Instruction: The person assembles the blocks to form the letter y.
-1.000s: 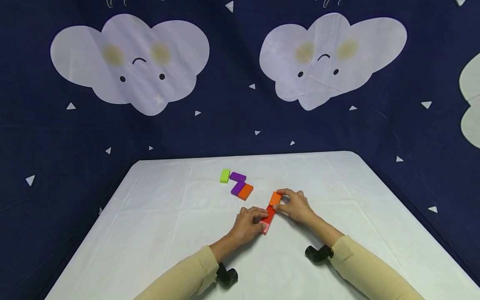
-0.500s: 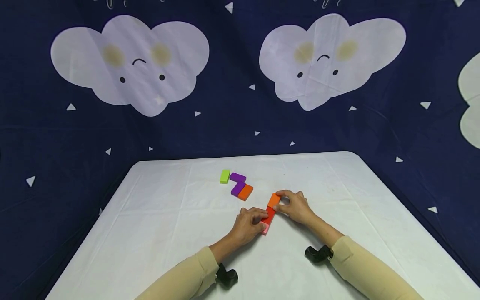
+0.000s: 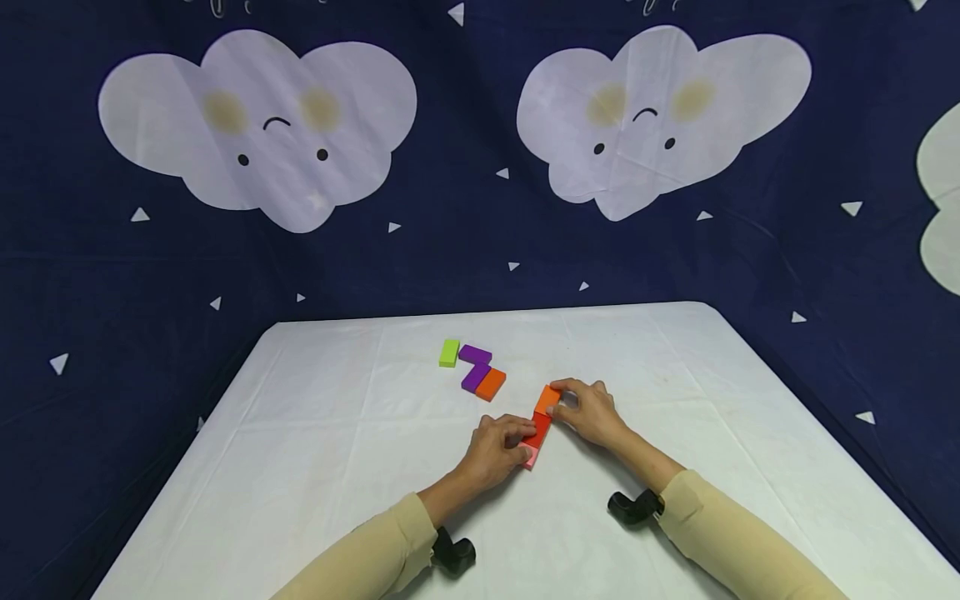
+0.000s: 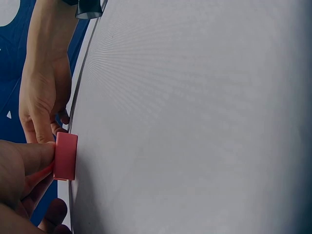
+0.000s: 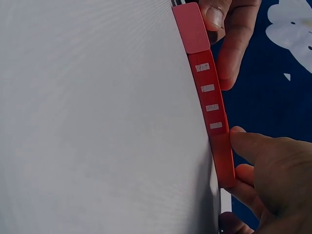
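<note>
In the head view, a pink block (image 3: pixel 529 460), a red block (image 3: pixel 537 431) and an orange block (image 3: pixel 547 399) lie end to end in a slanting row. My left hand (image 3: pixel 491 450) holds the near part of the row, thumb at the pink block and a fingertip on the red one. At the far end my right hand (image 3: pixel 592 412) pinches the orange block between thumb and fingers. Pale marks run along the red block's side (image 5: pixel 208 92) in the right wrist view. From the left wrist, the pink block's end (image 4: pixel 66 156) faces the camera.
Farther back on the white-covered table (image 3: pixel 337 467) lie a lime green block (image 3: pixel 448 353), two purple blocks (image 3: pixel 476 354) and another orange block (image 3: pixel 491 385). A dark blue cloth with clouds (image 3: pixel 450 250) hangs behind the table. Each wrist carries a black camera mount (image 3: pixel 454 553).
The right hand has shifted the orange block slightly left and toward the person, lining it up against the red block. The left hand has stayed in place; the last half second shows almost no motion.
</note>
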A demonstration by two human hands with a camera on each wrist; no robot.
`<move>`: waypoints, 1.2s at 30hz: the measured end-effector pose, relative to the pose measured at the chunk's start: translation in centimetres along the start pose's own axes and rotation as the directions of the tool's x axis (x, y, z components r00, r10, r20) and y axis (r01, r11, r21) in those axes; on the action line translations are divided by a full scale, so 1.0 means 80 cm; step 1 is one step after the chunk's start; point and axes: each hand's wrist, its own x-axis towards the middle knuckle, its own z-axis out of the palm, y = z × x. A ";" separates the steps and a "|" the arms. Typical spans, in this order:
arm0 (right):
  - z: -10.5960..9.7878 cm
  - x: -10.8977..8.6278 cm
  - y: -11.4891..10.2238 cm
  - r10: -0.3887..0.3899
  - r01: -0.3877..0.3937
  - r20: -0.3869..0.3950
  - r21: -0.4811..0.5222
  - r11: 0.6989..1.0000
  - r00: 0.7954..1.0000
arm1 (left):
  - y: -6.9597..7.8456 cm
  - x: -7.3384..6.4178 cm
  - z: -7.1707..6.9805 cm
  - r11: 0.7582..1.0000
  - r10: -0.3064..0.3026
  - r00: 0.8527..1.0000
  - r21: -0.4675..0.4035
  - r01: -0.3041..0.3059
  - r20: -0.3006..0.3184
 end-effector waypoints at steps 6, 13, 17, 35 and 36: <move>-0.001 0.000 -0.001 0.002 -0.002 0.004 -0.001 1.000 1.000 | 0.000 0.000 0.000 1.000 0.005 1.000 0.003 -0.005 -0.002; 0.000 -0.002 0.001 -0.007 0.007 0.007 0.005 1.000 1.000 | -0.001 0.001 0.002 1.000 -0.015 1.000 0.004 0.015 0.012; 0.000 -0.002 0.002 -0.008 0.008 0.005 0.008 1.000 1.000 | -0.001 0.001 0.002 1.000 -0.015 1.000 0.000 0.015 0.013; -0.002 0.000 -0.001 -0.006 0.006 0.021 -0.001 1.000 1.000 | 0.003 -0.001 -0.001 0.999 -0.020 1.000 0.034 0.019 0.018; -0.002 0.000 -0.001 -0.006 0.006 0.021 -0.001 1.000 1.000 | 0.003 -0.001 -0.001 0.999 -0.017 1.000 0.035 0.017 0.017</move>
